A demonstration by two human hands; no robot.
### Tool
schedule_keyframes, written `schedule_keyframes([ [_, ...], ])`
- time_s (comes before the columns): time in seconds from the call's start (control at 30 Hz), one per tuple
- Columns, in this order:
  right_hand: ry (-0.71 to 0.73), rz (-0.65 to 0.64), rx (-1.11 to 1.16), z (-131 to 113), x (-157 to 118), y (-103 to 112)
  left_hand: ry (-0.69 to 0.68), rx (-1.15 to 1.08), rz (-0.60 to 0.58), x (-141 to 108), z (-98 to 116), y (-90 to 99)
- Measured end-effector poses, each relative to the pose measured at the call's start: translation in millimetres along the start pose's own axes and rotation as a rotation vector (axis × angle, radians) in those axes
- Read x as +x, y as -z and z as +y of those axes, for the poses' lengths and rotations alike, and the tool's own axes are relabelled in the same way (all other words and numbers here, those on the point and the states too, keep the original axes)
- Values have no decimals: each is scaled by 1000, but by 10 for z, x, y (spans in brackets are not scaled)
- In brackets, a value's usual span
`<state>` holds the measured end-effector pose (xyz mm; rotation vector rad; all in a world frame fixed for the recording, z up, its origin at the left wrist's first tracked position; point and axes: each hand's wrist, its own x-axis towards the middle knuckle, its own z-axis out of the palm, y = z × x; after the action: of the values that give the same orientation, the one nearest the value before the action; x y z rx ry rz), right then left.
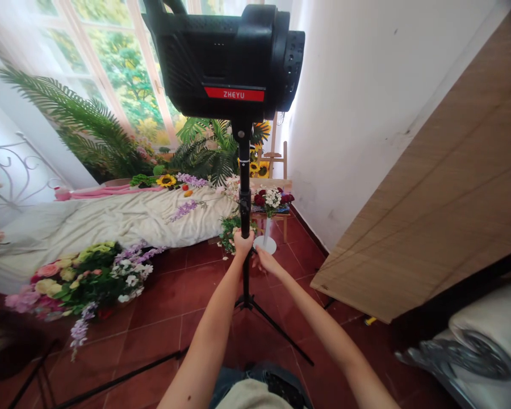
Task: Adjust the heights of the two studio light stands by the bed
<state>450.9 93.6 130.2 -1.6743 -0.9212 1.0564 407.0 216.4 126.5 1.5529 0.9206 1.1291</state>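
Studio light (234, 62) on black stand (246, 267), both hands at the pole.
Left hand (243, 243) wrapped round the pole; right hand (264, 261) just beside it, fingers bent, grip unclear. Light atop, red label reading ZHEYU; stand upright on red tiled floor (153, 307), right of the cream-draped bed (187, 218).

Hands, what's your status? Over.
Left hand closed round the black stand; right hand beside it, grip unclear. Lamp on top. White round base close behind.
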Motion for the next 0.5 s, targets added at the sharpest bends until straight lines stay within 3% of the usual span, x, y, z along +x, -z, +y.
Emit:
schedule_keyframes([
  [0.1,166,179,-586,-66,-142,7,-7,-18,9,8,-20,-10],
  [0.2,245,271,-978,-155,-238,26,-9,-29,19,13,-23,-22],
  [0.37,410,257,-1224,-250,-211,100,-2,-29,20,15,-23,-23],
  [0.5,525,198,-1276,-232,-127,176,-13,-1,5,13,-20,-10],
])
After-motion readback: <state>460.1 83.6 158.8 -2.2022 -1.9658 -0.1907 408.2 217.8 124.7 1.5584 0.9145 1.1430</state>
